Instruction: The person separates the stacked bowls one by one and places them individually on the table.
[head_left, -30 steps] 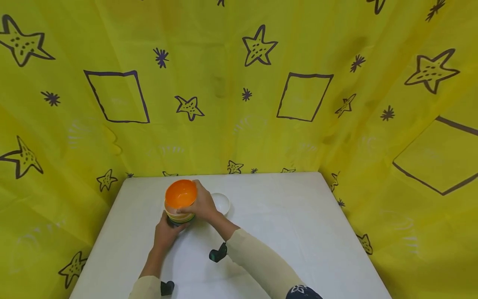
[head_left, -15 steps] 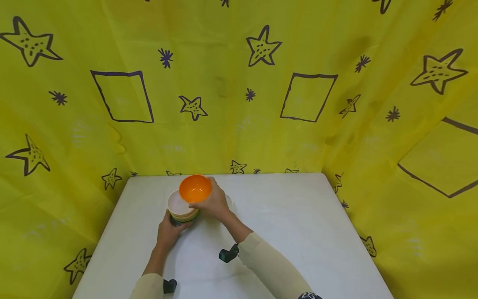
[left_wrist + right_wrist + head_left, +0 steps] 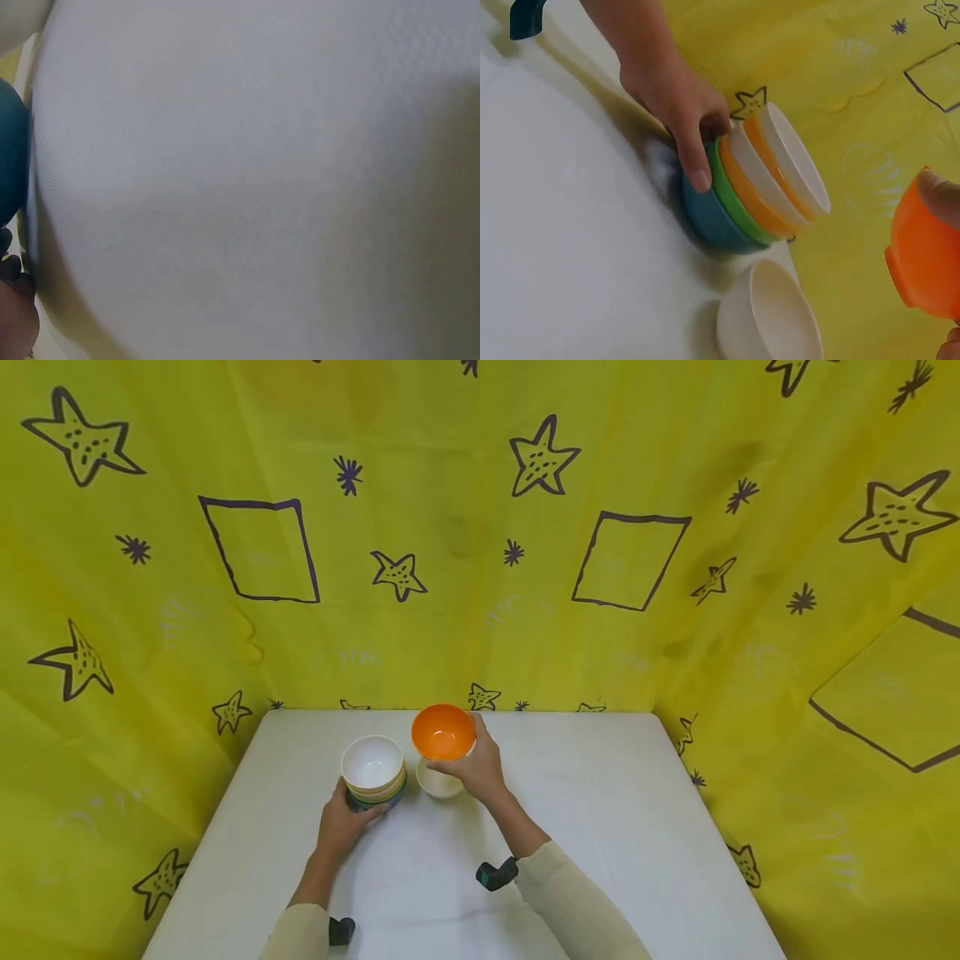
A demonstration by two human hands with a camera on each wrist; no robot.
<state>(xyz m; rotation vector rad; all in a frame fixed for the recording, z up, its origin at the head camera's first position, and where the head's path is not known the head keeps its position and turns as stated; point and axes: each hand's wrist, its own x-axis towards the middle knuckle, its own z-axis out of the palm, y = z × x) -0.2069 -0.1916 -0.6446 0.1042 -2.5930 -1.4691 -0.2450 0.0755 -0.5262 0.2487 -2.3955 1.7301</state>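
Note:
My left hand grips the base of a stack of nested bowls on the table. In the right wrist view the stack runs from a blue bowl at the bottom through green, orange and white to a white bowl on top. My right hand holds an orange bowl by its side, raised and apart from the stack. Below it, a single cream-white bowl stands on the table, partly hidden. The left wrist view catches only an edge of the blue bowl.
A white cloth covers the table. Yellow curtains with drawn stars and squares hang behind and along both sides. A dark wrist device sits by the right sleeve, another by the left.
The orange bowl has come off the top of the stack and moved right in my right hand, uncovering a white bowl. My left hand has stayed at the stack.

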